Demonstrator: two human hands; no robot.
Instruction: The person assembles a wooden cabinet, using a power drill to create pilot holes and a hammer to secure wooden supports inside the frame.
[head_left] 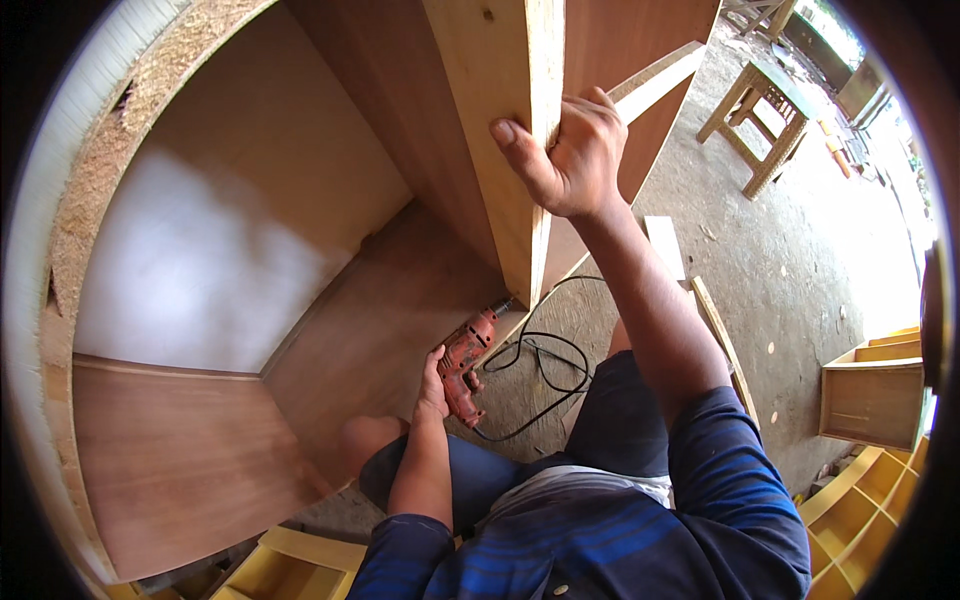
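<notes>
My left hand (433,388) is wrapped round the body and grip of a worn red power drill (466,365). The drill tilts up and to the right. Its chuck (502,307) meets the lower end of a pale wooden post (497,150); the bit's tip is too small to make out. Higher up, my right hand (572,160) clasps the post's right edge, thumb across the front face and fingers round the side. From the drill's base a black cord (540,425) loops over the floor.
A wooden cabinet carcass with a brown panel (180,450) and a white panel (200,260) fills the left. A crosspiece (660,80) slants beyond my right hand. A woven stool (765,110) stands far right. Wooden boxes (872,400) and yellow compartmented frames (850,510) lie lower right.
</notes>
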